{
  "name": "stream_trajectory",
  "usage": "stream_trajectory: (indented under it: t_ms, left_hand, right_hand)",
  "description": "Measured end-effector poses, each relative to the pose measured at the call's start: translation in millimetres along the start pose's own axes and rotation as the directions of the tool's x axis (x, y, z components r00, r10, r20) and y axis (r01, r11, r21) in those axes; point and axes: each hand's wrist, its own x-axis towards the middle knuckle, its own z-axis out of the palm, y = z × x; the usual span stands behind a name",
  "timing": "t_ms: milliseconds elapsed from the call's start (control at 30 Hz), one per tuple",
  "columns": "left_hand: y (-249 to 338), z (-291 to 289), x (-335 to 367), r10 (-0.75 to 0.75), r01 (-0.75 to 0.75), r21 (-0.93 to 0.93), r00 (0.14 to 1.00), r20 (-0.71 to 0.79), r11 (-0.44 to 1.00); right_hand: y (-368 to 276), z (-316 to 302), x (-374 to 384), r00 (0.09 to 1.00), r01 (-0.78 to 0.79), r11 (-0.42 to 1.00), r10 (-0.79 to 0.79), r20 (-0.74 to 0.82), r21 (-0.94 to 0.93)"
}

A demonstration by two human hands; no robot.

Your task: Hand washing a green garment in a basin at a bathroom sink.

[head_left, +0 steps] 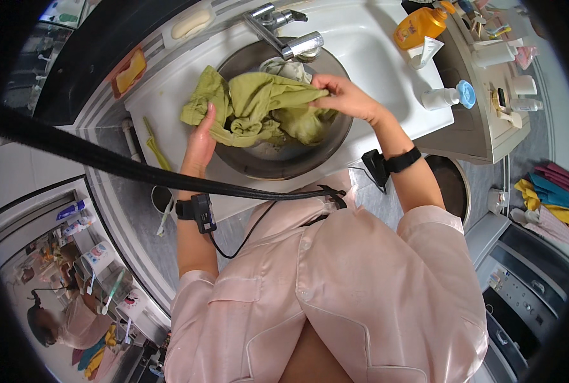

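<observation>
A wet olive-green garment [265,92] is stretched between my two hands over a round metal basin [272,169] in the white sink. My left hand [201,142] grips its bunched left part, thumb on top and the other fingers hidden behind the cloth. At the right, my right hand [346,99] pinches the garment's narrow gathered end. Part of the green cloth hangs down into the basin, where water seems to lie beneath it. A pale patterned cloth [286,67] rests at the basin's far side, partly covered by the garment.
A chrome faucet [281,35] overhangs the basin. Soap bars [192,23] sit in a dish behind. An orange pump bottle [420,27], a white tube [426,52] and a white bottle with a blue cap [443,97] stand at right. A black strap [137,163] crosses the view.
</observation>
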Motion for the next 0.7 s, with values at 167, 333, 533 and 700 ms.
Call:
stream_trajectory:
  t_ms: [167,333,533,700]
  left_hand:
    - [-1.9,-8.8,3.2,-0.016,0.03,0.198,0.997,-0.071,0.98]
    - [-2.6,-26.1,4.4,-0.204,0.21,0.447,0.977,-0.061,0.869]
    - [18.0,29.2,-23.2,0.092,0.016,0.933,0.994,-0.052,0.36]
    - [15.2,73.0,-34.4,0.367,-0.487,0.86,0.836,0.407,0.155]
  right_hand:
    - [-50.5,-7.5,-8.5,0.957,0.212,0.976,-0.195,-0.216,0.057]
    - [-78.3,13.7,2.1,0.926,0.309,0.946,-0.277,-0.257,0.093]
    - [-72.8,48.0,29.6,0.915,0.351,0.936,-0.343,-0.213,0.0]
    - [-67.0,72.1,46.0,0.937,0.314,0.942,-0.328,-0.12,-0.122]
